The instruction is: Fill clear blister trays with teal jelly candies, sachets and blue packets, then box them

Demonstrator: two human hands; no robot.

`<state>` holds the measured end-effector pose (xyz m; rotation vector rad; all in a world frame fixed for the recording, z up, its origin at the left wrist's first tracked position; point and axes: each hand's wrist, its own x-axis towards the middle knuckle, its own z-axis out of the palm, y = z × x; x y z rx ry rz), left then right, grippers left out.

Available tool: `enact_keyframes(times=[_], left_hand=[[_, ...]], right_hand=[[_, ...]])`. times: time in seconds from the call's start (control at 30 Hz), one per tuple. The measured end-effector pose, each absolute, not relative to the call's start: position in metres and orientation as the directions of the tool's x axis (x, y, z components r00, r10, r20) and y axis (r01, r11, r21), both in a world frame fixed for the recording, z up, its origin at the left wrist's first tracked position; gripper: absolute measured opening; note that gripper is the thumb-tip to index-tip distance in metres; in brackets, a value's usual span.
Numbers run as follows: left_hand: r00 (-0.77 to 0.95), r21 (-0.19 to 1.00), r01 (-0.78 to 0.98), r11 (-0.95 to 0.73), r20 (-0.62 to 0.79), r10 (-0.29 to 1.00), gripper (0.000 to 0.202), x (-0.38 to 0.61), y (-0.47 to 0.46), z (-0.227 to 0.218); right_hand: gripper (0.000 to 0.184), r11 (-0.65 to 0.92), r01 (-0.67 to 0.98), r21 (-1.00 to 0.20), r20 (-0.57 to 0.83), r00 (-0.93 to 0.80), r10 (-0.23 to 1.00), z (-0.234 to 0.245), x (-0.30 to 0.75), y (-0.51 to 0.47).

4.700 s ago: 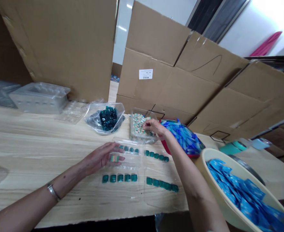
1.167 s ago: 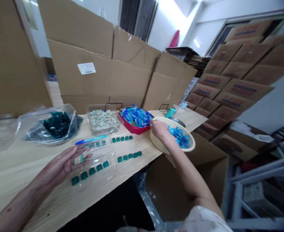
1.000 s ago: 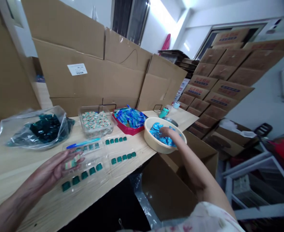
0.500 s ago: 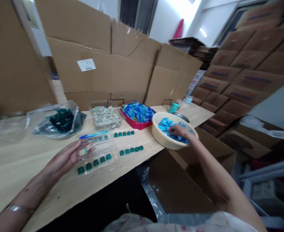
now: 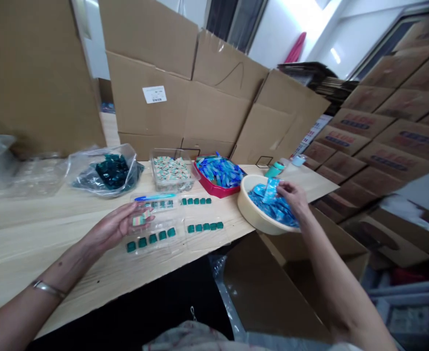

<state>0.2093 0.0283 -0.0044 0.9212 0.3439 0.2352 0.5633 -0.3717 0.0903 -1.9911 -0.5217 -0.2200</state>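
Note:
My left hand (image 5: pixel 114 226) is closed on small pastel-striped blocks (image 5: pixel 139 220), held over clear plastic trays (image 5: pixel 179 239) on the table. Rows of dark green square pieces (image 5: pixel 153 238) sit in these trays. A slim blue pen-like stick (image 5: pixel 155 197) lies across the back tray, just beyond my left fingertips. At the right, my right hand (image 5: pixel 292 195) pinches a light blue patterned packet (image 5: pixel 271 190) at the rim of a cream basin (image 5: pixel 249 214). More blue packets (image 5: pixel 278 209) fill this basin.
Behind the trays stand a plastic bag (image 5: pixel 79 168) of dark green pieces, a clear tub (image 5: pixel 156 185) of striped blocks and a red tray (image 5: pixel 209 186) of blue sticks. A cardboard wall (image 5: pixel 148 117) rises behind. An open carton (image 5: pixel 265 287) stands below the table's edge.
My right hand has risen out of the packets and now holds one up at the basin. My left hand keeps its striped blocks. The whole view has shifted as the head turned left.

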Motion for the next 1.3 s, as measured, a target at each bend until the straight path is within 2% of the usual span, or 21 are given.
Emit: enact_keyframes(times=[0.07,0.13,0.2,0.3,0.37,0.63,0.83,1.07,1.17,1.23,1.3], left_hand=[[0.922,0.810,-0.047,0.584,-0.191,0.338,0.032,0.210,0.028,-0.006],[0.927,0.818,-0.060,0.571,-0.166,0.336,0.032,0.210,0.026,-0.005],[0.930,0.822,-0.083,0.564,-0.140,0.340,0.030,0.210,0.024,-0.004],[0.924,0.811,-0.105,0.575,-0.134,0.358,0.027,0.210,0.022,-0.003],[0.922,0.807,-0.107,0.580,-0.137,0.361,0.026,0.209,0.022,-0.003],[0.939,0.808,-0.137,0.573,-0.079,0.336,0.027,0.208,0.023,-0.004],[0.939,0.798,-0.143,0.586,-0.078,0.335,0.028,0.209,0.024,-0.005],[0.935,0.788,-0.151,0.597,-0.081,0.344,0.022,0.208,0.022,0.000],[0.926,0.787,-0.157,0.597,-0.093,0.366,0.023,0.209,0.022,0.002],[0.922,0.777,-0.161,0.608,-0.101,0.373,0.024,0.208,0.021,0.004],[0.925,0.768,-0.164,0.619,-0.098,0.366,0.023,0.207,0.020,0.005]], right_hand=[[0.035,-0.168,0.376,-0.911,0.339,0.916,0.213,0.099,0.544,-0.344],[0.037,0.010,0.315,-0.949,0.305,0.909,0.283,0.102,0.517,-0.308],[0.042,0.120,0.239,-0.963,0.268,0.873,0.408,0.098,0.483,-0.269],[0.045,0.165,0.126,-0.978,0.201,0.780,0.593,0.082,0.435,-0.215],[0.044,0.165,0.106,-0.981,0.190,0.721,0.666,0.069,0.412,-0.186],[0.034,0.157,0.258,-0.953,0.289,0.629,0.722,0.035,0.378,-0.139],[0.018,0.070,0.498,-0.864,0.438,0.679,0.589,0.016,0.377,-0.144],[0.023,0.172,0.454,-0.874,0.477,0.740,0.473,0.038,0.382,-0.151],[0.021,0.115,0.576,-0.809,0.582,0.760,0.288,0.062,0.405,-0.191],[0.019,0.004,0.644,-0.765,0.640,0.759,0.119,0.075,0.434,-0.233],[0.020,-0.151,0.617,-0.773,0.625,0.780,-0.015,0.083,0.466,-0.275]])
